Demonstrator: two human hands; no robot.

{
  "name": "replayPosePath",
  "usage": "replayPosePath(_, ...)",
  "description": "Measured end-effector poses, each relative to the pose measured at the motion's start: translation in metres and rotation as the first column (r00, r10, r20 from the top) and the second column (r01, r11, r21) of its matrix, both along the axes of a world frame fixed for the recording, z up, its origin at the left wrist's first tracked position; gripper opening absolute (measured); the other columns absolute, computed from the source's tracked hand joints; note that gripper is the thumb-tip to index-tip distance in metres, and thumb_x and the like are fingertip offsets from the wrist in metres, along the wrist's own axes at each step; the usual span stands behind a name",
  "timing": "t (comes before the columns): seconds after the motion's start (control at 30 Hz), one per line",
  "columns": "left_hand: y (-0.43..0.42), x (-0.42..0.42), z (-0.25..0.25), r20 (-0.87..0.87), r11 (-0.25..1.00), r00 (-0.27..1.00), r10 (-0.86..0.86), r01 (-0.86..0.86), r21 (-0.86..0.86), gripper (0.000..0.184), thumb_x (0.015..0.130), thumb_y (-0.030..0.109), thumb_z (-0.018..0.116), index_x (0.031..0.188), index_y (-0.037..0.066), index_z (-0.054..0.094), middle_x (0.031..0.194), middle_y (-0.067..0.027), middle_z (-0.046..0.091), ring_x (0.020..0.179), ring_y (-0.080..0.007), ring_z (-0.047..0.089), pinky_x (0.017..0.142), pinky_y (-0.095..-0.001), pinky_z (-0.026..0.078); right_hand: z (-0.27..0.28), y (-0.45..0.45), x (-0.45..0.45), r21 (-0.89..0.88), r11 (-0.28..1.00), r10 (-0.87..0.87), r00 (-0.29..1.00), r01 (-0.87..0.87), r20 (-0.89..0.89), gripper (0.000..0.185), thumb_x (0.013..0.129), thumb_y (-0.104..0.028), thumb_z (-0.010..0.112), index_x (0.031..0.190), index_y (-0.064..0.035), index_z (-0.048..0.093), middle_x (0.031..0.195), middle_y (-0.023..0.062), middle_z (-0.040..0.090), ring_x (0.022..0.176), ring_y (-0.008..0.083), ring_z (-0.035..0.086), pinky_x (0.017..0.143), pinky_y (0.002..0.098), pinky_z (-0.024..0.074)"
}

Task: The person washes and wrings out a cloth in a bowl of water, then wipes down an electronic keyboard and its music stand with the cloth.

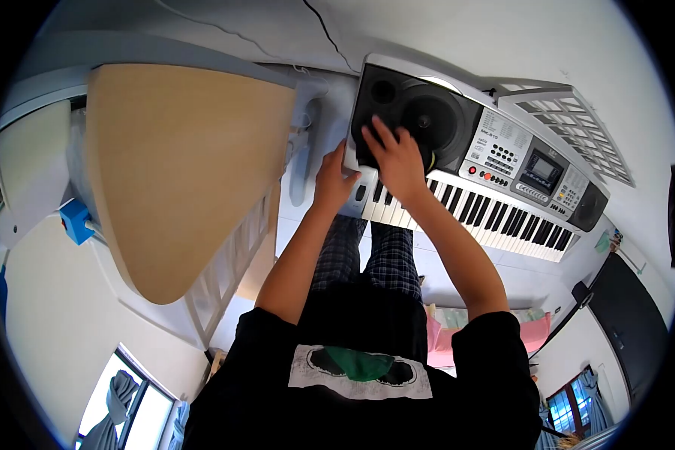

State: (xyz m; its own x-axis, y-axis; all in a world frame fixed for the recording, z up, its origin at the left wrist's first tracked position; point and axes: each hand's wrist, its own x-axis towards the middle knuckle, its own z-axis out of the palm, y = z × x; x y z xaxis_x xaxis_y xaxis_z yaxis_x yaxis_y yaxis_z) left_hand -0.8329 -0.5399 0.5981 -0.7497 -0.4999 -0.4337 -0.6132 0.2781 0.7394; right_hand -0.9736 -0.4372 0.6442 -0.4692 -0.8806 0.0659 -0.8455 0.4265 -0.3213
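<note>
A silver electronic keyboard [502, 225] stretches across the right half, its keys facing me. At its left end is a black speaker [457, 124] with a large round cone and a smaller round driver. My right hand [399, 166] reaches over the lower part of this speaker, fingers spread and apart from one another. My left hand [337, 178] rests at the speaker's lower left corner by the keyboard's end, fingers stretched upward and thumb apart. I cannot tell how firmly it presses. Buttons and a small display [541, 169] sit on the keyboard's panel.
A large light-wood board [187, 172] with a rounded end stands close on my left. Behind the keyboard leans a white lattice music stand [577, 124]. Cables [324, 28] run along the wall. A pink cloth [534, 334] lies behind on the right, near a dark screen [630, 322].
</note>
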Motion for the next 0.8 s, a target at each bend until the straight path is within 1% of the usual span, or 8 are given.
replayPosePath(0.1, 0.001, 0.001, 0.000, -0.036, 1.000, 0.999, 0.003, -0.003, -0.014, 0.082, 0.071, 0.009, 0.074, 0.141, 0.011, 0.032, 0.122, -0.0197, 0.049, 0.114, -0.0363, 0.049, 0.095, -0.0413, 0.042, 0.011, 0.015, 0.002, 0.027, 0.998, 0.047, 0.997, -0.048, 0.054, 0.045, 0.073, -0.006, 0.054, 0.117, -0.0120, 0.061, 0.131, 0.0073, 0.048, 0.092, 0.0321, 0.052, 0.080, 0.0378, 0.0482)
replayPosePath(0.17, 0.000, 0.002, -0.003, -0.054, 1.000, 0.999, -0.009, 0.008, -0.016, 0.081, 0.071, 0.009, 0.073, 0.141, 0.011, 0.031, 0.123, -0.0198, 0.049, 0.114, -0.0365, 0.049, 0.095, -0.0412, 0.042, 0.019, 0.008, -0.012, -0.085, 0.995, -0.037, 0.996, 0.044, 0.082, 0.044, 0.073, -0.004, 0.054, 0.115, -0.0122, 0.061, 0.130, 0.0068, 0.050, 0.089, 0.0318, 0.052, 0.080, 0.0370, 0.0483)
replayPosePath(0.23, 0.001, 0.003, -0.006, -0.062, 1.000, 0.998, -0.011, 0.010, -0.018, 0.081, 0.072, 0.008, 0.073, 0.141, 0.011, 0.031, 0.123, -0.0198, 0.049, 0.114, -0.0367, 0.049, 0.095, -0.0411, 0.042, 0.034, -0.018, -0.037, -0.212, 0.960, -0.187, 0.982, 0.184, 0.008, 0.043, 0.071, -0.001, 0.055, 0.112, -0.0119, 0.062, 0.125, 0.0076, 0.053, 0.089, 0.0316, 0.052, 0.078, 0.0378, 0.0484)
replayPosePath(0.3, 0.000, 0.004, -0.007, -0.038, 1.000, 0.999, -0.003, 0.003, 0.017, 0.081, 0.072, 0.008, 0.073, 0.141, 0.011, 0.031, 0.123, -0.0198, 0.049, 0.114, -0.0370, 0.048, 0.095, -0.0412, 0.041, 0.040, -0.044, -0.055, -0.232, 0.931, -0.288, 0.958, 0.282, 0.008, 0.040, 0.071, -0.002, 0.055, 0.109, -0.0106, 0.062, 0.125, 0.0085, 0.054, 0.090, 0.0318, 0.053, 0.077, 0.0384, 0.0489)
replayPosePath(0.53, -0.001, 0.003, -0.002, -0.013, 1.000, 1.000, 0.005, -0.005, 0.015, 0.081, 0.071, 0.008, 0.074, 0.140, 0.010, 0.031, 0.122, -0.0202, 0.050, 0.113, -0.0367, 0.048, 0.095, -0.0414, 0.041, -0.006, -0.044, -0.015, -0.162, 0.972, -0.173, 0.985, 0.170, -0.003, 0.034, 0.074, -0.008, 0.055, 0.106, -0.0090, 0.063, 0.129, 0.0101, 0.051, 0.091, 0.0329, 0.054, 0.076, 0.0377, 0.0503)
replayPosePath(0.63, -0.002, 0.003, -0.011, -0.108, 0.999, 0.994, -0.015, 0.011, -0.037, 0.081, 0.069, 0.005, 0.073, 0.139, 0.010, 0.034, 0.117, -0.0193, 0.052, 0.110, -0.0361, 0.050, 0.092, -0.0408, 0.043, -0.007, -0.007, 0.028, -0.095, 0.993, -0.065, 0.996, 0.070, 0.055, 0.038, 0.070, -0.009, 0.058, 0.108, -0.0099, 0.064, 0.132, 0.0082, 0.049, 0.090, 0.0318, 0.054, 0.074, 0.0357, 0.0506)
replayPosePath(0.7, -0.002, 0.001, -0.008, -0.019, 0.998, 1.000, -0.009, 0.008, -0.057, 0.080, 0.068, 0.001, 0.072, 0.138, 0.009, 0.035, 0.113, -0.0185, 0.053, 0.107, -0.0361, 0.052, 0.089, -0.0400, 0.045, -0.004, 0.008, 0.040, -0.089, 0.991, -0.095, 0.992, 0.103, 0.089, 0.040, 0.069, -0.008, 0.059, 0.108, -0.0097, 0.064, 0.133, 0.0072, 0.049, 0.090, 0.0311, 0.054, 0.074, 0.0353, 0.0508)
replayPosePath(0.8, -0.003, 0.000, 0.000, -0.014, 1.000, 1.000, 0.003, -0.003, -0.011, 0.079, 0.068, 0.000, 0.071, 0.138, 0.008, 0.035, 0.114, -0.0182, 0.052, 0.106, -0.0361, 0.053, 0.088, -0.0397, 0.046, -0.006, 0.006, 0.039, -0.101, 0.981, -0.157, 0.982, 0.168, 0.103, 0.040, 0.068, -0.008, 0.059, 0.109, -0.0091, 0.064, 0.132, 0.0067, 0.050, 0.091, 0.0311, 0.054, 0.076, 0.0361, 0.0498)
